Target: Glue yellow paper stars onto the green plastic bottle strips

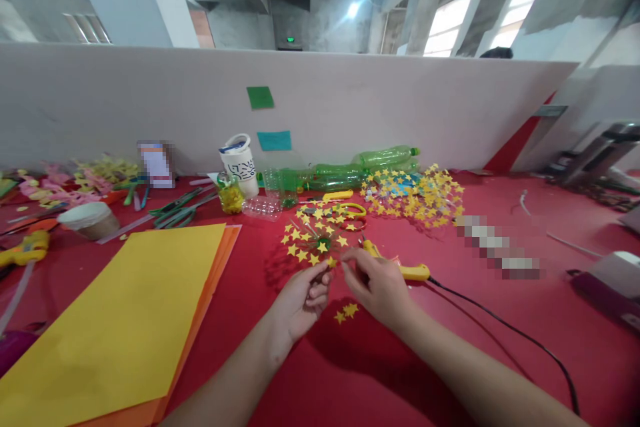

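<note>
My left hand (306,297) is closed in a pinch at the near edge of a star-tipped spray (314,258). Thin clear strips fan out from the spray's green centre, which looks like a bottle piece, and yellow stars sit on their ends. Just right of a single yellow star by the left fingertips, my right hand (375,280) has its thumb and fingers drawn together; what they hold, if anything, is too small to make out. On the red table (280,373) below the hands lie a few loose yellow stars (347,312).
Behind my right hand lies a yellow-handled glue gun or soldering tool (414,272), its black cord running right. Yellow sheets (130,307) cover the left. Farther back are green bottles (340,177), a white cup (240,167), scissors (183,210) and a larger star cluster (420,197).
</note>
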The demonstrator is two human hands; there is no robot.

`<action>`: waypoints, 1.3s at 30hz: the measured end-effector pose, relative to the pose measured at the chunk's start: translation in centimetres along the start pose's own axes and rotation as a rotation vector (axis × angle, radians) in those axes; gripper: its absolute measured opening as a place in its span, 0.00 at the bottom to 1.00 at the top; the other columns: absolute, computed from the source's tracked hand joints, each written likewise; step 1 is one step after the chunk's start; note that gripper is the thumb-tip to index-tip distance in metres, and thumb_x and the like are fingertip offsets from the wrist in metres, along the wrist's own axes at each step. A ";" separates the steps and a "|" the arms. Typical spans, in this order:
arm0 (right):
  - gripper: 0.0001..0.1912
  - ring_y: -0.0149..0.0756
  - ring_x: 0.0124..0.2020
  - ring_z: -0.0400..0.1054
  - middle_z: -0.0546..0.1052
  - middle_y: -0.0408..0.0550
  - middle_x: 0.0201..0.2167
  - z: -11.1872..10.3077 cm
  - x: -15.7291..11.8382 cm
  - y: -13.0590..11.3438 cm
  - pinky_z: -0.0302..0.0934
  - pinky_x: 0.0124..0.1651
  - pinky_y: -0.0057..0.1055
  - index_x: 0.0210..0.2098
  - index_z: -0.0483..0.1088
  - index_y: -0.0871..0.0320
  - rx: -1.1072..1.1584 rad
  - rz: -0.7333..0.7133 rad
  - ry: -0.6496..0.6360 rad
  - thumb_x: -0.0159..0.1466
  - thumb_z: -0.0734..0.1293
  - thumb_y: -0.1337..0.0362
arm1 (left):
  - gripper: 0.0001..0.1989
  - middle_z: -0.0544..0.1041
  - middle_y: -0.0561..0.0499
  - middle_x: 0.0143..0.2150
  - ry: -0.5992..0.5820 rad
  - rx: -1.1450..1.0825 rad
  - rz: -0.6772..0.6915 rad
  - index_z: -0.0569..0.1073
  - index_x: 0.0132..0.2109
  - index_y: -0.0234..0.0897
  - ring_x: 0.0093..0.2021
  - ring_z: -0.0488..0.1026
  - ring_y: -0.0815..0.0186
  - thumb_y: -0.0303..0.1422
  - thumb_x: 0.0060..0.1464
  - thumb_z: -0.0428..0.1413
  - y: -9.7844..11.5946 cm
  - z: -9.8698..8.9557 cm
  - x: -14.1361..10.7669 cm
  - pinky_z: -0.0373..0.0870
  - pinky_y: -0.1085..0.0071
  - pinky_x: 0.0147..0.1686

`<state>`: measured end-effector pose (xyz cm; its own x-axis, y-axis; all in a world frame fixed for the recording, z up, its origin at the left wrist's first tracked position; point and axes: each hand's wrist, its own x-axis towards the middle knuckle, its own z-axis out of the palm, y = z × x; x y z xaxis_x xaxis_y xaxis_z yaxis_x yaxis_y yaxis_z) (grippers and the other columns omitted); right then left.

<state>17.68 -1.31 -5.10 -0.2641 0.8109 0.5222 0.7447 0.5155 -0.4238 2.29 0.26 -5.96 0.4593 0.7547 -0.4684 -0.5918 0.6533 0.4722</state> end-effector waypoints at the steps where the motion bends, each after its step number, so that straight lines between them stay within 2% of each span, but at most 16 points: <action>1: 0.10 0.28 0.18 0.61 0.68 0.39 0.16 -0.1 -0.2 0.2 0.49 0.25 0.25 0.39 0.69 0.58 -0.044 -0.088 0.007 0.63 0.58 0.65 | 0.13 0.64 0.57 0.19 -0.004 -0.002 -0.006 0.63 0.25 0.30 0.10 0.51 0.85 0.25 0.59 0.44 0.0 0.0 0.0 0.46 0.87 0.07; 3: 0.12 0.29 0.20 0.63 0.71 0.42 0.18 -0.2 -0.4 0.5 0.49 0.27 0.26 0.43 0.69 0.58 -0.122 -0.234 0.007 0.63 0.57 0.66 | 0.13 0.64 0.57 0.19 -0.012 -0.008 -0.014 0.63 0.26 0.30 0.10 0.51 0.85 0.25 0.59 0.44 0.1 -0.1 0.0 0.45 0.87 0.06; 5: 0.13 0.30 0.21 0.64 0.73 0.42 0.19 -0.1 -0.5 0.7 0.49 0.27 0.27 0.45 0.68 0.58 -0.180 -0.301 0.019 0.63 0.58 0.66 | 0.13 0.64 0.57 0.19 -0.017 -0.013 -0.015 0.64 0.26 0.30 0.10 0.51 0.85 0.25 0.59 0.44 0.1 -0.2 0.0 0.45 0.87 0.07; 17: 0.15 0.30 0.21 0.65 0.73 0.44 0.20 0.3 -0.6 0.9 0.49 0.28 0.29 0.48 0.68 0.60 -0.286 -0.393 0.023 0.64 0.59 0.65 | 0.12 0.63 0.58 0.19 -0.040 -0.027 -0.022 0.63 0.28 0.31 0.10 0.51 0.85 0.25 0.59 0.43 0.3 -0.2 -0.1 0.44 0.87 0.07; 21: 0.15 0.30 0.21 0.64 0.73 0.43 0.19 0.5 -0.6 1.0 0.48 0.27 0.29 0.48 0.68 0.60 -0.323 -0.377 -0.018 0.64 0.58 0.65 | 0.12 0.63 0.57 0.19 -0.044 -0.029 -0.017 0.64 0.28 0.30 0.10 0.51 0.85 0.24 0.59 0.42 0.3 -0.2 -0.1 0.44 0.88 0.07; 31: 0.15 0.29 0.21 0.64 0.73 0.43 0.19 0.3 -0.6 0.9 0.49 0.26 0.29 0.49 0.67 0.61 -0.283 -0.397 -0.003 0.64 0.58 0.66 | 0.13 0.63 0.58 0.19 -0.044 -0.021 -0.029 0.63 0.27 0.30 0.10 0.50 0.85 0.25 0.59 0.42 0.3 -0.6 0.2 0.44 0.87 0.07; 35: 0.14 0.30 0.22 0.65 0.74 0.44 0.21 -0.1 -0.4 1.3 0.51 0.28 0.29 0.47 0.67 0.62 -0.228 -0.322 0.048 0.64 0.58 0.66 | 0.13 0.63 0.57 0.19 -0.043 -0.014 -0.014 0.62 0.26 0.31 0.10 0.49 0.85 0.25 0.59 0.42 0.3 -0.8 0.1 0.43 0.87 0.07; 39: 0.12 0.31 0.22 0.66 0.73 0.43 0.21 -0.1 -0.4 1.5 0.51 0.28 0.28 0.45 0.67 0.60 -0.245 -0.264 0.027 0.64 0.58 0.65 | 0.12 0.63 0.57 0.19 -0.046 0.005 -0.010 0.62 0.26 0.31 0.10 0.49 0.84 0.25 0.58 0.42 0.3 -0.8 0.0 0.43 0.86 0.07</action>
<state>18.98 -0.83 -5.86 -0.4533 0.6497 0.6103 0.7788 0.6217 -0.0833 1.54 0.45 -6.42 0.4951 0.7502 -0.4383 -0.5841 0.6608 0.4712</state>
